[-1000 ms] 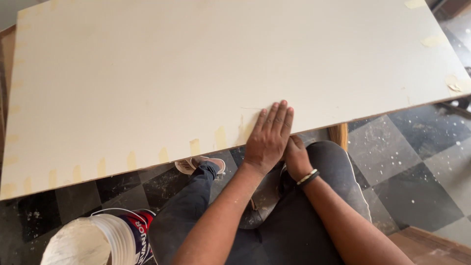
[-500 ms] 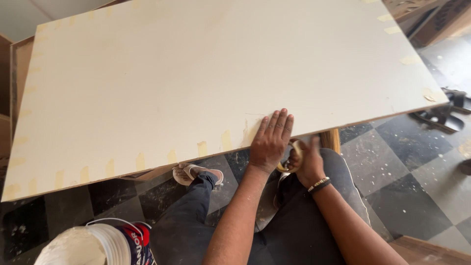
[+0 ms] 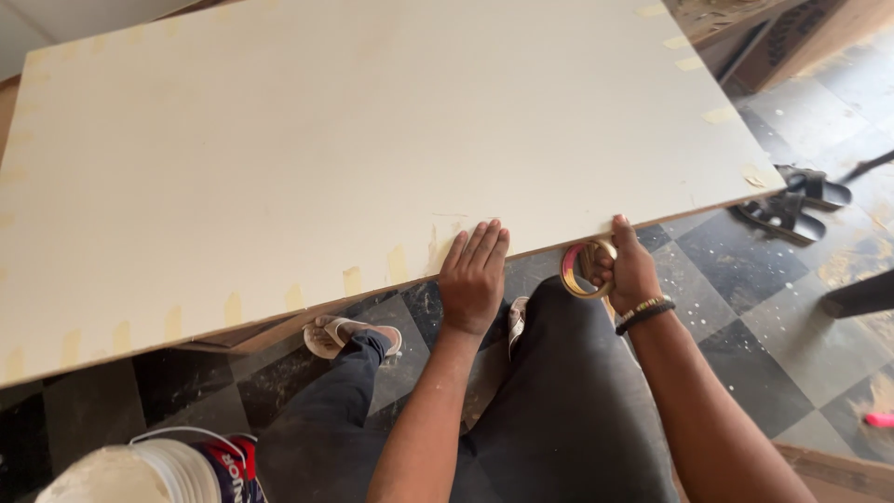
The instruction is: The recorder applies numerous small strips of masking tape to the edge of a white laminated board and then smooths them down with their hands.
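One left hand (image 3: 473, 278) lies flat, fingers together, on one board (image 3: 372, 149); right hand (image 3: 626, 270) fingers clamp one tape roll (image 3: 579, 270).

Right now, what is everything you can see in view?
board: one, cream, large, lying flat, fills upper frame
tape strips: many, tan, along board edges
tape roll: one, tan, at board's near edge
bucket: one, white, bottom left
sandals: pair, black, floor right
floor: checkered, dark and grey
left hand: flat on board edge
right hand: holding the tape roll, bracelets at wrist
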